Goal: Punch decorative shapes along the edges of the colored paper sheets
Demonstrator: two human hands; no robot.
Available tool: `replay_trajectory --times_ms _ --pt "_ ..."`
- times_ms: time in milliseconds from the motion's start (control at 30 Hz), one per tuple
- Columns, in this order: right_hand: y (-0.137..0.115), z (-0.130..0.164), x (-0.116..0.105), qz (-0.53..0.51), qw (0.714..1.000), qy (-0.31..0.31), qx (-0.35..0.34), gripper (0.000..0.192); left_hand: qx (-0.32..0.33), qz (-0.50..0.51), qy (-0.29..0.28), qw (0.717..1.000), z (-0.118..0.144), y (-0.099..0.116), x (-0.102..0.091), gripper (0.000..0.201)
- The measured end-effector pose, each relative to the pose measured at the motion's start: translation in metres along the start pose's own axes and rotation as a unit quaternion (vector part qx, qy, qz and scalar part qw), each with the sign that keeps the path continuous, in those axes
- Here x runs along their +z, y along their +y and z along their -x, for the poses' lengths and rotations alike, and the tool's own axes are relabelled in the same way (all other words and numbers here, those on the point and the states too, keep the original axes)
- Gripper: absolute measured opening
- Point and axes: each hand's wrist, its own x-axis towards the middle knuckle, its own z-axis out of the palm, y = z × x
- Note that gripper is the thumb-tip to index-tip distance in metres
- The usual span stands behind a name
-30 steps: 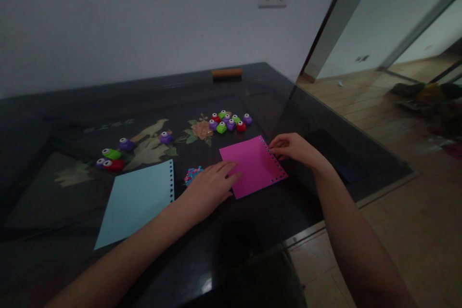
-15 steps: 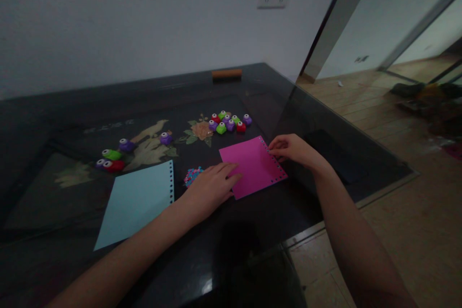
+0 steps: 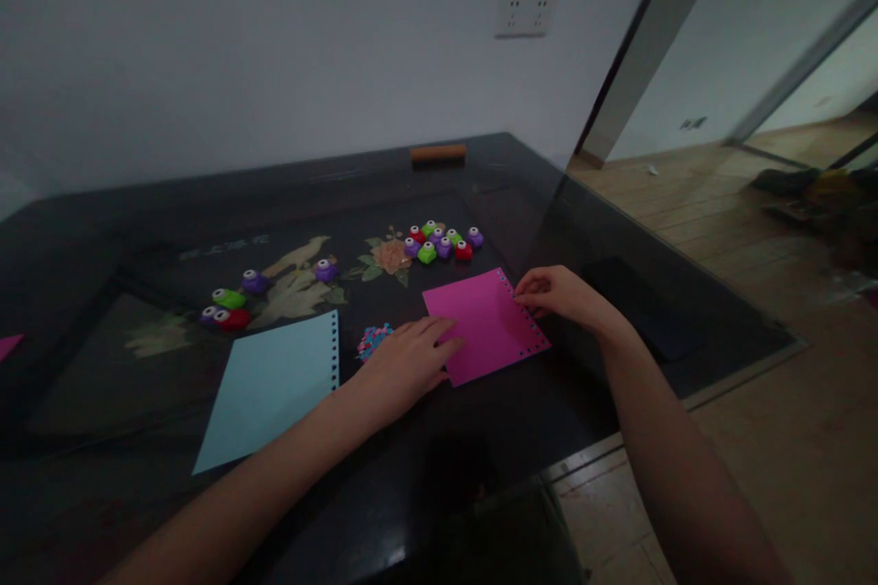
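Note:
A pink sheet of paper [image 3: 480, 322] with punched holes along its right and lower right edges lies on the dark table. Across its left edge my left hand [image 3: 412, 356] rests open, the fingers stretched onto the paper. At the sheet's right, holed edge, the fingertips of my right hand [image 3: 552, 292] are pinched together; whatever they hold is too small to make out. Just behind my left hand, and partly hidden by it, is a pile of small pink and blue bits [image 3: 374, 338]. A light blue sheet [image 3: 274, 379] with holes down its right side lies to the left.
Several red, green and purple eye-topped pieces [image 3: 444, 247] cluster behind the pink sheet. More, including a green one [image 3: 229, 298], sit behind the blue sheet. A brown cylinder [image 3: 437, 154] lies near the wall. To the right is a dark flat object [image 3: 635, 306].
The camera view has shifted slightly, so everything appears a little lower and further right. Both hands remain at the pink sheet, with hardly any visible movement.

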Motion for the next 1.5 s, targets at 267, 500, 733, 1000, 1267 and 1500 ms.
replay_trajectory --times_ms 267,500,733,1000,1267,1500 --pt "0.007 -0.004 -0.002 0.021 1.0 -0.003 -0.017 0.008 0.011 0.0 0.011 1.0 0.001 -0.001 0.0 0.048" --pt "0.006 -0.006 -0.003 0.023 1.0 0.015 -0.009 0.01 -0.011 0.048 0.034 0.998 0.021 -0.012 -0.025 0.044" --pt "0.011 -0.011 -0.003 -0.003 0.999 0.032 -0.028 0.019 -0.207 0.084 0.134 0.966 0.106 -0.101 -0.008 0.032" --pt "0.009 -0.019 0.007 0.0 0.993 0.092 -0.077 0.033 -0.31 0.136 0.249 0.907 0.156 -0.139 0.001 0.031" --pt "-0.046 -0.012 0.033 0.104 0.977 0.084 -0.168 0.03 -0.278 0.126 0.234 0.923 0.161 -0.147 0.005 0.029" --pt "-0.126 -0.02 0.102 0.139 0.936 -0.038 -0.322 0.02 -0.267 0.16 0.202 0.929 0.164 -0.147 0.006 0.028"
